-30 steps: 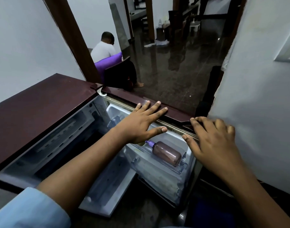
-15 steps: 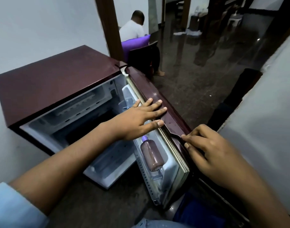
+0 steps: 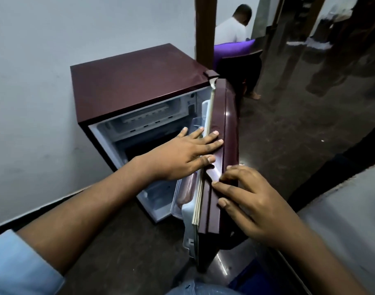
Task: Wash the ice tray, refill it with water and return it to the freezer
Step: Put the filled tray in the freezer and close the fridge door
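Head view: from a light blue sleeve (image 3: 16,262) at the left an arm reaches past a small maroon fridge (image 3: 135,71) that stands open on the floor, its freezer compartment (image 3: 144,118) at the top, though whether the ice tray lies in there cannot be told. The left hand (image 3: 182,154) lies flat, fingers straight and spread, across the top edge of the open door (image 3: 225,116), with a brownish bottle (image 3: 185,188) in the door shelf just below. The right hand (image 3: 256,203) rests bent fingertips on the door's outer edge without curling round it, and a person (image 3: 233,28) sits beyond by a purple cushion (image 3: 235,50).
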`<state>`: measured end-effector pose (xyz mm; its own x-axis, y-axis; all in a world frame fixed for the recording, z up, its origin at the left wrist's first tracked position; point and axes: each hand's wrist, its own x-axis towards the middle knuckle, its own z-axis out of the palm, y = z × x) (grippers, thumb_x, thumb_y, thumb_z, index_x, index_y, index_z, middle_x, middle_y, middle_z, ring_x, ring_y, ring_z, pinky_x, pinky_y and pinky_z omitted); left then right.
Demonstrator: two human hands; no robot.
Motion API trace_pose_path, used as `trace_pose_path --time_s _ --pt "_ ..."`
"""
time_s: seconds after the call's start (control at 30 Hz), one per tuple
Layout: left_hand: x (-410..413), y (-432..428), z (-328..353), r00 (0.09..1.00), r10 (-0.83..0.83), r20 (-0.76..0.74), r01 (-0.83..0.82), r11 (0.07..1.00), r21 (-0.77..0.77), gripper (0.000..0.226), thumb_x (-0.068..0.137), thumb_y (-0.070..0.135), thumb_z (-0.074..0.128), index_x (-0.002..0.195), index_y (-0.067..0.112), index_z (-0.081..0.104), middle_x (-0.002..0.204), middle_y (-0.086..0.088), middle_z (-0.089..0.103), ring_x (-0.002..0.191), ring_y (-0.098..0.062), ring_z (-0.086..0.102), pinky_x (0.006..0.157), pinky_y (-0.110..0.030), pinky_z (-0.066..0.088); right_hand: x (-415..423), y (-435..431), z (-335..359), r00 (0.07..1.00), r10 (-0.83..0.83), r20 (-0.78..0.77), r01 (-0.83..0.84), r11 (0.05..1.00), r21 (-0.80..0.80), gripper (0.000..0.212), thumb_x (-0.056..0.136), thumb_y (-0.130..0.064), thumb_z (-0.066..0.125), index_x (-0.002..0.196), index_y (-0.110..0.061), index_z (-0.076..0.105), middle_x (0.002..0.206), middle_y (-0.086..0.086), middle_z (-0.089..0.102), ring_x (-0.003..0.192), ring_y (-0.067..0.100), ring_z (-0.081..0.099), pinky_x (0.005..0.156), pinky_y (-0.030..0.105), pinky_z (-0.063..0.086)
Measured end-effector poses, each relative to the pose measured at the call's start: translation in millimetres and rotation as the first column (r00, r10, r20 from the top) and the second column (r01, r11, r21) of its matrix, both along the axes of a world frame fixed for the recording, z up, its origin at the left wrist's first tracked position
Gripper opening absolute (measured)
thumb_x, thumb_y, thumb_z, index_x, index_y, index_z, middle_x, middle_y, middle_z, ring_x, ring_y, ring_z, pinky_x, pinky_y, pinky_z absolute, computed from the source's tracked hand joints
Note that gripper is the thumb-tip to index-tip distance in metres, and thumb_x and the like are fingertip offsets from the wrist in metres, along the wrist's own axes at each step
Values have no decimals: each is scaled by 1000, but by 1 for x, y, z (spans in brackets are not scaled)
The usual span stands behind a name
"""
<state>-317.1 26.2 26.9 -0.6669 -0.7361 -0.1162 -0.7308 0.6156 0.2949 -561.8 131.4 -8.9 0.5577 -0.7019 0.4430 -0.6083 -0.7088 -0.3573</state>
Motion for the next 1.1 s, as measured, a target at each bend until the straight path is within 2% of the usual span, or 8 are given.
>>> trace_pose_path --time_s 0.13,0.23,0.37,0.47,0.63,0.73,0.83,1.1 --pt "22 1 2 996 54 64 -52 998 -31 56 112 52 22 166 44 13 174 20 3 161 -23 -14 129 -60 -10 20 -17 -13 986 151 -66 -152 988 -11 55 108 -45 50 148 -9 56 159 8 47 156 28 29 122 54 33" --pt "35 3 7 986 105 129 -96 993 -72 53 113 48 22 166 41 15 174 21 6 161 -24 -16 125 -66 -14 35 -31 -22 967 234 -103 -238 971 -22 62 109 -48 46 156 -9 43 167 8 35 159 28 22 125 55 26" --pt "54 10 15 970 188 153 -177 981 -79 52 114 44 22 166 35 23 173 19 15 161 -22 -17 125 -64 -16 58 -52 -30 942 302 -144 -312 949 -50 68 109 -52 40 160 -9 34 171 8 25 160 30 16 128 51 19" --pt "64 32 16 959 272 86 -265 961 -81 55 113 48 21 166 31 26 173 16 17 162 -19 -14 128 -60 -13 73 -61 -37 944 298 -142 -311 948 -75 66 110 -49 37 160 -6 33 171 10 23 160 31 16 127 52 21" --pt "86 101 0 895 439 -74 -445 880 -163 80 105 67 16 168 19 16 176 2 7 163 -14 -8 133 -43 0 106 -76 -43 943 298 -150 -314 944 -101 65 111 -47 33 162 -6 28 172 10 20 160 29 14 128 49 18" --pt "100 132 -24 906 419 -53 -413 852 -321 76 109 61 25 166 11 26 175 -7 17 164 -22 3 133 -44 6 125 -80 -45 947 269 -177 -287 955 -81 69 110 -53 27 164 -9 22 174 7 12 161 26 8 129 49 15" --pt "116 144 -42 897 434 -86 -430 811 -397 70 110 52 41 161 4 37 171 -13 28 163 -29 14 131 -49 17 143 -86 -48 949 263 -171 -277 959 -62 72 110 -57 24 165 -10 19 174 6 9 161 25 6 130 48 12" --pt "168 119 -54 893 362 -267 -444 800 -404 68 102 36 67 155 1 45 168 -13 36 161 -29 24 126 -58 28 189 -100 -53 965 187 -182 -202 977 -66 79 107 -63 16 166 -10 15 175 7 5 161 25 4 130 48 8"
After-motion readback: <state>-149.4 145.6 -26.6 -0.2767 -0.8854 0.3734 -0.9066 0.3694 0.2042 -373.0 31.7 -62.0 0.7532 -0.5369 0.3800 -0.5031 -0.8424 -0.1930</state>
